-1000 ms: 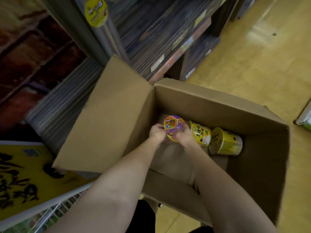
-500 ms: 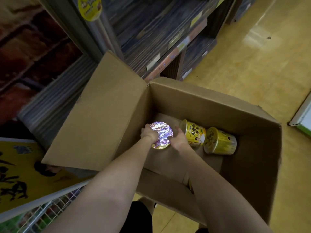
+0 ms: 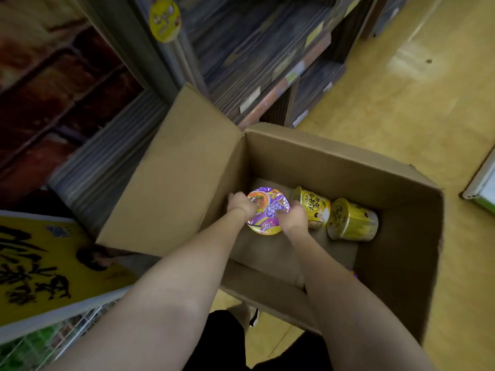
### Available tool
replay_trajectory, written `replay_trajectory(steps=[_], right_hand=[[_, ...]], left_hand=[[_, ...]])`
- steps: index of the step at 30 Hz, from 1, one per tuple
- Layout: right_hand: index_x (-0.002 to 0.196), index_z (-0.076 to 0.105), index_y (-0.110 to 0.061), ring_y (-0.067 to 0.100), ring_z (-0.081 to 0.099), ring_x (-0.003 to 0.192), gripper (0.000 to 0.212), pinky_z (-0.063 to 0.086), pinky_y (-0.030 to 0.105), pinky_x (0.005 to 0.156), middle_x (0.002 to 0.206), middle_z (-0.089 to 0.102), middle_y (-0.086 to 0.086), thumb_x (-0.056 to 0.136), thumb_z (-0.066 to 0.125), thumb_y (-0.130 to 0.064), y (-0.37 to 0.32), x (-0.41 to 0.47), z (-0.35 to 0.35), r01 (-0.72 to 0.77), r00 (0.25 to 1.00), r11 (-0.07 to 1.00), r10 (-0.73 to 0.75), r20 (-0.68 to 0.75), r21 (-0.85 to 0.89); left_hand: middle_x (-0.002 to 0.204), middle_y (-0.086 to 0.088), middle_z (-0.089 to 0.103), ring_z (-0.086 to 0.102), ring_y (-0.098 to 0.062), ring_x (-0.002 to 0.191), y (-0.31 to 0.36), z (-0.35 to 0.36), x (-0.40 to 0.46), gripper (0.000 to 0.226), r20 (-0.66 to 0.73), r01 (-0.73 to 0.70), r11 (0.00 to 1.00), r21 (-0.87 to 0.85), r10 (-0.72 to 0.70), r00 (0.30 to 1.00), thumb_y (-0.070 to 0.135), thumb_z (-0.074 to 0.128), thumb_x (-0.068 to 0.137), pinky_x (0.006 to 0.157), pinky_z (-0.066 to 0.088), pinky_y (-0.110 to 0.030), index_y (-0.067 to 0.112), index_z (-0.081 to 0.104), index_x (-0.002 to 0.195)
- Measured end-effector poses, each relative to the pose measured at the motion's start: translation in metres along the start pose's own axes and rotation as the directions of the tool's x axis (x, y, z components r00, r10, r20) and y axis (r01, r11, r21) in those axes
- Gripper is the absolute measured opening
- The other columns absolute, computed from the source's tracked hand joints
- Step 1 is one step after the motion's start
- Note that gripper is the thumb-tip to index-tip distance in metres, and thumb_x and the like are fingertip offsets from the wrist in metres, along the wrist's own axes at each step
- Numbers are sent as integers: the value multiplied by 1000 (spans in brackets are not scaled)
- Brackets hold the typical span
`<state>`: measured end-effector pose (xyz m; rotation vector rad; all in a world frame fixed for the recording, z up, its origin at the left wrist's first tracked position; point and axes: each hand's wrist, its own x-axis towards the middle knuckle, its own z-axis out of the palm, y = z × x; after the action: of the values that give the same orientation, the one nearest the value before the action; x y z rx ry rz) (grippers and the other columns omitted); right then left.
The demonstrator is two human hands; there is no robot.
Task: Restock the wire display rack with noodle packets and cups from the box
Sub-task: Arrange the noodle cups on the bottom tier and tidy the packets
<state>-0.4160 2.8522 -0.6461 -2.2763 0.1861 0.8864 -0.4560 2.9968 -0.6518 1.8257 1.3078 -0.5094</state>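
Head view: left hand [image 3: 242,206] and right hand [image 3: 292,218] gripping purple cup [image 3: 267,210] low in box [image 3: 348,167]. Cup now turning lid-up, foil glare gone. Meaning: lifting out coming next, likely. Yellow cups [image 3: 351,219] lying right. Rack [image 3: 53,341] near left.

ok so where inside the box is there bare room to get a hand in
Bare cardboard floor lies nearer the person than the cups, and right of the two lying yellow noodle cups by the box's right wall. The far left corner is crowded: both hands grip the purple-lidded noodle cup.
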Motion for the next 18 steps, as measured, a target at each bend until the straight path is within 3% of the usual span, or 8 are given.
replay_trajectory(steps=[4,6,8,11,15,18], right_hand=[[118,62,-8,33,60,112,43,50,38,91,118,65,15,88,74,-36,-18,-27,-31,55,997,998,-55,-49,-7],[119,60,-9,34,56,117,44,47,40,98,120,62,15,86,76,-34,-26,-44,-49,91,991,996,-89,-94,17],[121,62,-9,32,54,118,46,45,40,103,123,58,14,86,77,-34,-32,-66,-69,138,985,990,-133,-110,35],[112,70,-12,26,63,104,42,52,41,96,117,64,9,81,81,-38,-36,-92,-92,229,968,970,-218,-126,79],[109,72,-10,17,62,87,40,55,35,82,107,55,2,81,84,-36,-44,-149,-122,423,899,902,-405,-166,90],[105,72,-14,12,62,81,37,59,37,79,103,54,1,81,83,-40,-48,-186,-136,534,842,841,-519,-147,88]], left_hand=[[124,-12,62,68,-28,101,18,-24,-47,53,-70,-53,999,-14,52,996,47,82,77,88,58,-40,5,71,108],[126,-10,57,65,-28,105,25,-37,-75,42,-96,-91,995,-49,86,992,36,83,79,89,56,-39,9,68,107],[122,-10,58,65,-28,105,25,-50,-110,30,-123,-120,980,-156,101,987,24,85,77,79,56,-37,19,61,94],[112,-11,64,65,-29,103,23,-57,-152,37,-181,-183,946,-267,137,974,18,84,75,72,56,-37,26,48,79],[97,-7,62,63,-15,75,17,-66,-218,25,-268,-268,784,-560,134,954,12,68,93,53,48,-25,17,44,98],[99,-4,62,64,-13,76,9,-76,-266,20,-344,-321,631,-707,90,935,12,64,98,50,49,-22,16,46,106]])
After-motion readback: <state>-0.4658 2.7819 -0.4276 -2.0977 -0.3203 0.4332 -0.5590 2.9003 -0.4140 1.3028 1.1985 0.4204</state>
